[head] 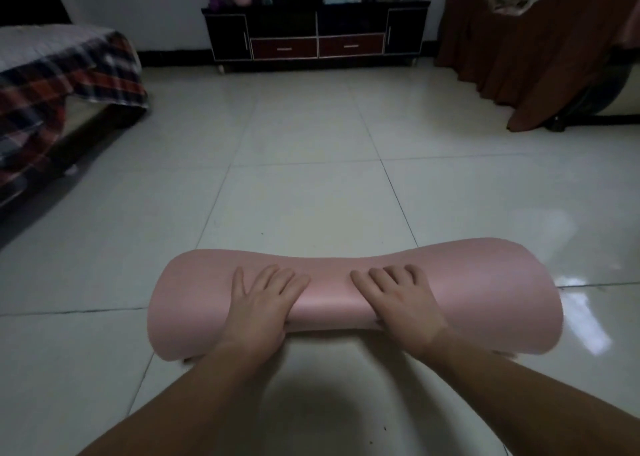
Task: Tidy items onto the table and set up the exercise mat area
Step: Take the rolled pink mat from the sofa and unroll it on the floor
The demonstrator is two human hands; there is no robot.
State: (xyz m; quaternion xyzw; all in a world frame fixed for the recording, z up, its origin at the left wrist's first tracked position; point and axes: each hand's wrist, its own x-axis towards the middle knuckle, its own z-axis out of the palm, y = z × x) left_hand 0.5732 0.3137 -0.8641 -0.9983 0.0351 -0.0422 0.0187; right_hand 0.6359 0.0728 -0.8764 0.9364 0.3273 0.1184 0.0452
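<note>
The pink mat [491, 303] lies rolled on the glossy floor tiles [311, 196] just before the kneeling person. The left hand [263, 303] and right hand [398, 303] press flat on its middle, fingers spread. On tile that slick it may skid rather than unroll, or run crooked, as both ends flare loose.

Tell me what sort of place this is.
Probably a room in a home, a living room or bedroom: a low dark cabinet at the back, a plaid blanket draped at left, and a pink mat on the tiled floor.
</note>
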